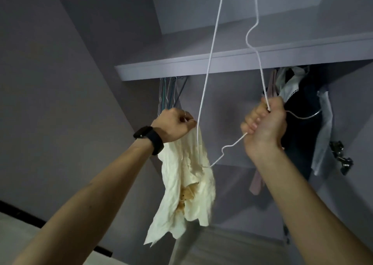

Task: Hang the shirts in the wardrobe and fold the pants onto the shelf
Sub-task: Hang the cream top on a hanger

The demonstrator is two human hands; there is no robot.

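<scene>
The person reaches up with both arms in front of the open wardrobe. The left hand (173,124) is curled tight. Its fingers pinch the top of a cream shirt (187,184) and touch one end of a thin white wire hanger (209,62). The shirt hangs down from that hand, all crumpled, with a yellow-brown patch low down. One corner of the hanger is tucked inside the shirt. A black watch (149,138) sits on the left wrist.

The right hand (264,127) is a closed fist around the hanger's wire. The wire comes out above and below the fingers and loops high up past the top of the view.

Farther back there is a grey shelf (161,71). Under it on the left hang some empty hangers (169,95). Under it on the right hang dark clothes (302,123). A metal hinge (341,157) is on the far right.
</scene>
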